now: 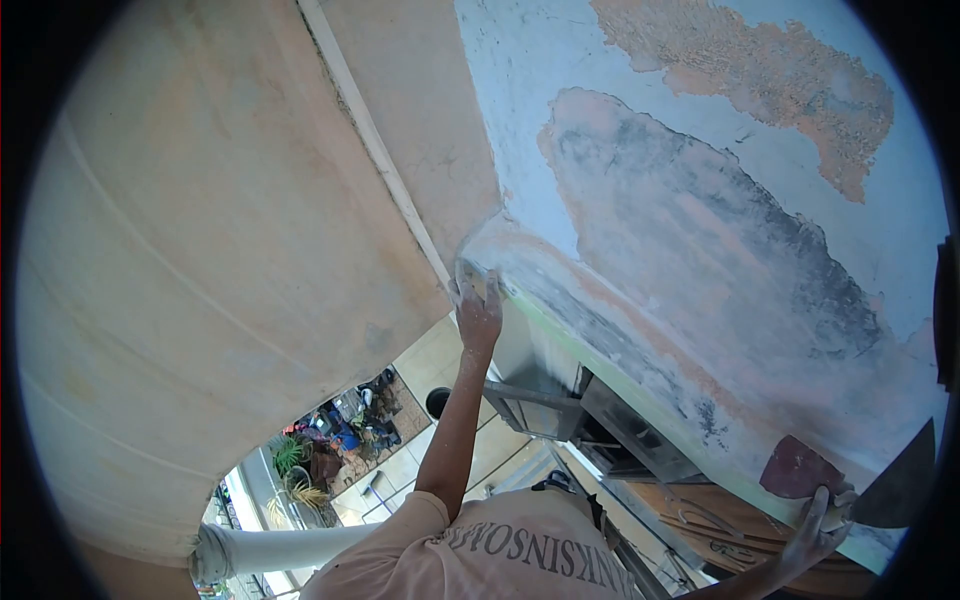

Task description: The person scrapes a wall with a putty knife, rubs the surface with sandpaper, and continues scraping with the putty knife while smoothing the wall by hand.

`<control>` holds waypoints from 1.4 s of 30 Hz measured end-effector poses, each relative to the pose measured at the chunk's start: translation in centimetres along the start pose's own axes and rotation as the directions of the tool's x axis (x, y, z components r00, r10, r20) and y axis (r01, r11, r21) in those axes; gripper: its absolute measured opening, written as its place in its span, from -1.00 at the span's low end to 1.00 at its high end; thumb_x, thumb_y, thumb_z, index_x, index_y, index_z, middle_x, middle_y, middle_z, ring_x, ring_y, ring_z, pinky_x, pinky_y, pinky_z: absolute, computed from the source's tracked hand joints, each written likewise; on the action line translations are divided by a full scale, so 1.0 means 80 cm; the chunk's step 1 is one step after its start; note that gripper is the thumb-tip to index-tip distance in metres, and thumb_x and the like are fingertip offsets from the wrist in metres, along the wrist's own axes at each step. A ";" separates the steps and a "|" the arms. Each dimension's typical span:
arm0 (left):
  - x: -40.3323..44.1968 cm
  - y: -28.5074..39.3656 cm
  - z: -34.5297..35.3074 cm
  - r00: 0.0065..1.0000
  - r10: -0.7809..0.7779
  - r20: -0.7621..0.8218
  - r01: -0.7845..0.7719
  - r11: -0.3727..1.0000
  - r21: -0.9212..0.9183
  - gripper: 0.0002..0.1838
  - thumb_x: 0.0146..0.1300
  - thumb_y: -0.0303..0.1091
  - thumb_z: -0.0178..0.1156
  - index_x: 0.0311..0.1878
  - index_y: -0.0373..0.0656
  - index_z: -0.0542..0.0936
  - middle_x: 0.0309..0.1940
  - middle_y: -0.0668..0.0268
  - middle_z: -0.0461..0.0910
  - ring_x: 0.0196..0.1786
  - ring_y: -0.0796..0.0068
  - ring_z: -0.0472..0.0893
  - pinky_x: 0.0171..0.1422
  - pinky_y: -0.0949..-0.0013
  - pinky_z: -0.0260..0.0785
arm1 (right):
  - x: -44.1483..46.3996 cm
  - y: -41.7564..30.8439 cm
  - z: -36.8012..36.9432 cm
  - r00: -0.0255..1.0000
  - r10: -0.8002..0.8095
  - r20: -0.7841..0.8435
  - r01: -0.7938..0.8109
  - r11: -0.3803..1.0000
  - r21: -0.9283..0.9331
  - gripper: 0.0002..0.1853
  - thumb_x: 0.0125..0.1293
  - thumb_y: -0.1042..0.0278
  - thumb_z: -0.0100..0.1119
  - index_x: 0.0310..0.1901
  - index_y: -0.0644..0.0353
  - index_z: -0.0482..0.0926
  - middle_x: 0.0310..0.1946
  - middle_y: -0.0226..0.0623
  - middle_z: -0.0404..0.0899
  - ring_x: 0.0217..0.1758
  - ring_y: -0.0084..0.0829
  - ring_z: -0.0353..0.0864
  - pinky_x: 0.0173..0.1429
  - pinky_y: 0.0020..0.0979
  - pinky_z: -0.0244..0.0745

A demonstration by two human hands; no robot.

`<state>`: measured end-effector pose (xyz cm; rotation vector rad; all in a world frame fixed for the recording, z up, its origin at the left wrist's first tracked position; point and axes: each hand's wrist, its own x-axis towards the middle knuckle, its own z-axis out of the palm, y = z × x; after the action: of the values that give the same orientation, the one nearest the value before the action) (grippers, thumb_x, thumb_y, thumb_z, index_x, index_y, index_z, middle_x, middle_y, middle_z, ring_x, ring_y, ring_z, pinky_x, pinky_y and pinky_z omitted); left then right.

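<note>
Up at the corner where the walls meet, my left hand reaches out with its fingers apart. Its fingertips touch the end of the plastered ledge, and pale dust coats the skin. A small greyish patch shows between the fingers; I cannot tell if it is a separate piece. Low on the right, my right hand grips a reddish-brown sheet that looks like sandpaper against the wall. Beside that hand is a dark grey, pointed flat piece; whether the hand holds it too is unclear. The wall is patchy, with peeled paint and grey-pink plaster.
A curved beige surface fills the left, bordered by a pale strip. Far below are a tiled floor, a black bucket, potted plants and a heap of items. An open window frame juts out under the ledge. A white pipe crosses lower left.
</note>
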<state>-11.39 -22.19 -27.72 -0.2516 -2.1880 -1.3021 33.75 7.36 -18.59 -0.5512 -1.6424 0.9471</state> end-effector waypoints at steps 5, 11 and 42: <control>0.007 -0.011 0.018 0.999 -0.047 -0.015 0.049 0.968 0.244 -0.20 0.27 0.00 0.12 0.28 -0.55 0.17 0.17 -0.26 0.27 0.24 -0.22 0.25 0.34 0.02 0.10 | 0.003 0.020 -0.011 0.999 -0.013 -0.034 0.011 0.998 -0.059 -0.78 0.26 0.58 0.18 -0.21 0.18 0.31 -0.19 -0.43 0.41 -0.40 -0.72 0.33 -0.39 -0.67 0.23; 0.020 -0.010 0.038 0.987 -0.159 0.007 0.158 0.984 0.076 -0.09 0.17 0.06 0.22 0.26 -0.62 0.14 0.20 -0.31 0.20 0.25 -0.19 0.24 0.33 0.05 0.10 | -0.001 0.017 -0.009 0.999 -0.030 -0.041 0.024 0.992 -0.123 -0.78 0.26 0.59 0.16 -0.23 0.18 0.29 -0.24 -0.45 0.41 -0.43 -0.72 0.31 -0.40 -0.66 0.20; 0.026 0.034 0.034 0.995 -0.065 0.076 0.024 0.893 0.450 -0.06 0.13 0.12 0.20 0.33 -0.46 0.13 0.23 -0.30 0.19 0.30 -0.31 0.16 0.38 -0.09 0.04 | 0.004 -0.047 0.037 0.967 -0.220 -0.125 0.186 0.954 -0.237 -0.59 0.10 0.54 0.38 -0.64 0.15 0.26 -0.56 -0.34 0.40 -0.46 -0.40 0.42 -0.37 -0.36 0.39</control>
<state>-12.94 -18.79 -25.52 -0.0770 -2.5097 -0.7806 31.32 4.54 -15.58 -0.5773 -1.6424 0.5589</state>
